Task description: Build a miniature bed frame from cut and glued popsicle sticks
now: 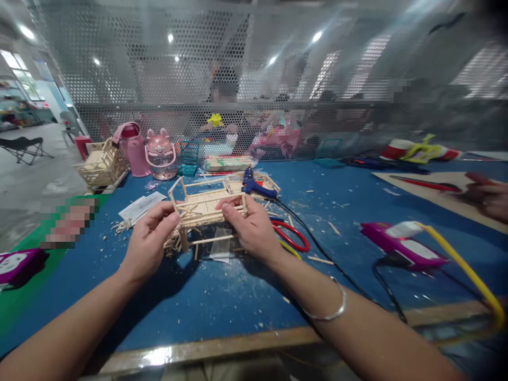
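Between my two hands, above the blue table, is a small wooden stick model [204, 203] with a slatted floor and thin corner posts. My left hand [153, 233] grips its left end near a post, thumb on the front side. At the right end, my right hand [252, 225] pinches the front rail, and a silver bangle circles that wrist. Just behind the model lies a blue glue gun [256, 186], on or against another stick frame [272, 185]. Red-handled pliers or scissors [293, 236] rest by my right hand, partly covered. Loose sticks and scraps lie underneath.
A finished-looking stick model [103, 164], a pink flask [135, 151] and a clear bottle [161, 156] stand at the back left. A purple box-like device [405, 246] with cables sits at right. Another person's hand [490, 196] is at the far right. Perforated metal [159, 69] walls the back.
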The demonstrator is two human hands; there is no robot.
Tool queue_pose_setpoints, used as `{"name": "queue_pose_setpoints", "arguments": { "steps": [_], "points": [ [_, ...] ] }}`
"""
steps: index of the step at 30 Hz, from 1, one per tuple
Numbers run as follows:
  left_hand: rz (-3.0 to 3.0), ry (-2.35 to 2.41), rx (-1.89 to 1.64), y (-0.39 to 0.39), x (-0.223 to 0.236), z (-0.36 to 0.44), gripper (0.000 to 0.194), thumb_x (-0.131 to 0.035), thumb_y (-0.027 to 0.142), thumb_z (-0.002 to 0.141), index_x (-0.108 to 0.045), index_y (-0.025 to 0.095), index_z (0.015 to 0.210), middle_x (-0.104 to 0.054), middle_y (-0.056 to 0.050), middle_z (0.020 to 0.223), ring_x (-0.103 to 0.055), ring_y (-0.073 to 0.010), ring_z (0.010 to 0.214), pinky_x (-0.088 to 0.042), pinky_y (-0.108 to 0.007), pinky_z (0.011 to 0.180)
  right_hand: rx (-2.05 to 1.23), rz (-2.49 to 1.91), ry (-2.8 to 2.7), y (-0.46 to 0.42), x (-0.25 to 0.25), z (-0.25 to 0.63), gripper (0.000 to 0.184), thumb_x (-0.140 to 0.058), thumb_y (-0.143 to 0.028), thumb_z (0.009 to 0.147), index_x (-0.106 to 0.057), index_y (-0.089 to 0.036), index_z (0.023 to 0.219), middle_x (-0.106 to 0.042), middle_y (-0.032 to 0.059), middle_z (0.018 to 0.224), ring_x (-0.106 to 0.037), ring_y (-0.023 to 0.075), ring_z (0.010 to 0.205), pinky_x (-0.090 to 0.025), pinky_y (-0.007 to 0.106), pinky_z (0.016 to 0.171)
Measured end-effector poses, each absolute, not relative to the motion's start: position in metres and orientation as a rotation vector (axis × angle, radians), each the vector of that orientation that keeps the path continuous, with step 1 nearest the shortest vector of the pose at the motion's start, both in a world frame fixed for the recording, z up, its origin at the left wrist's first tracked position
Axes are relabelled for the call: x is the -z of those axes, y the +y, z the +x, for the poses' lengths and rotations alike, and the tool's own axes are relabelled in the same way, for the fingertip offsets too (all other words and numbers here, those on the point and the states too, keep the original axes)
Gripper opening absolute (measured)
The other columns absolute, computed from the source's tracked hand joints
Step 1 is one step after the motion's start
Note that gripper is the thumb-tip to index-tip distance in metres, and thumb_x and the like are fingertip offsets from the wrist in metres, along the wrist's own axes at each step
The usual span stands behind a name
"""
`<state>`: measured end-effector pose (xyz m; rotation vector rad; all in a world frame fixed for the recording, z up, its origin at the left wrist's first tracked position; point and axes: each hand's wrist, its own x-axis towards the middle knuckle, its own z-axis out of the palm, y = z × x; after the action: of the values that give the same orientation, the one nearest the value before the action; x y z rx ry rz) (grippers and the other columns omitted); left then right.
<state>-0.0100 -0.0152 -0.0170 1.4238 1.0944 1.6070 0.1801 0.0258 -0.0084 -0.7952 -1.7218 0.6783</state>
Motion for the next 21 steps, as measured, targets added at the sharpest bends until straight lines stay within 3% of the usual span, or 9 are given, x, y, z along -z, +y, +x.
{"name": "queue_pose_setpoints", "arguments": {
  "steps": [13, 18, 21],
  "points": [
    [1.366, 1.053, -1.472, -0.0128, 0.0166, -0.0074, 0.018, -0.066, 0.032, 0.075, -0.063, 0.016, 0.08, -0.063, 0.0, 0.074, -0.055, -0.0114, 0.069, -0.043, -0.023, 0.067, -0.714, -0.797, -1.715, 0.0239, 0.0131, 0.1773, 0.02, -0.053, -0.038, 0.081, -0.057, -0.019, 0.082, -0.06, 0.0027, 0.08, -0.055, 0.0152, 0.074, -0.043, 0.031, 0.07],
    [1.342, 0.995, -1.56, -0.0158, 0.0165, -0.0055, 0.028, -0.064, 0.034, 0.075, -0.058, 0.02, 0.098, -0.059, 0.0, 0.085, -0.054, -0.0121, 0.077, -0.044, -0.023, 0.07, -0.695, -0.793, -1.702, 0.0249, 0.0111, 0.1783, 0.02, -0.053, -0.038, 0.081, -0.057, -0.019, 0.081, -0.06, 0.0027, 0.078, -0.055, 0.0152, 0.074, -0.043, 0.031, 0.071],
    [1.454, 1.069, -1.541, -0.0167, 0.0157, -0.0044, 0.028, -0.064, 0.033, 0.075, -0.057, 0.019, 0.099, -0.057, 0.001, 0.082, -0.052, -0.0106, 0.071, -0.043, -0.021, 0.063, -0.697, -0.789, -1.621, 0.0274, 0.0109, 0.18, 0.022, -0.052, -0.041, 0.082, -0.057, -0.019, 0.082, -0.061, 0.0039, 0.082, -0.055, 0.0152, 0.075, -0.043, 0.03, 0.07]
  ]
}}
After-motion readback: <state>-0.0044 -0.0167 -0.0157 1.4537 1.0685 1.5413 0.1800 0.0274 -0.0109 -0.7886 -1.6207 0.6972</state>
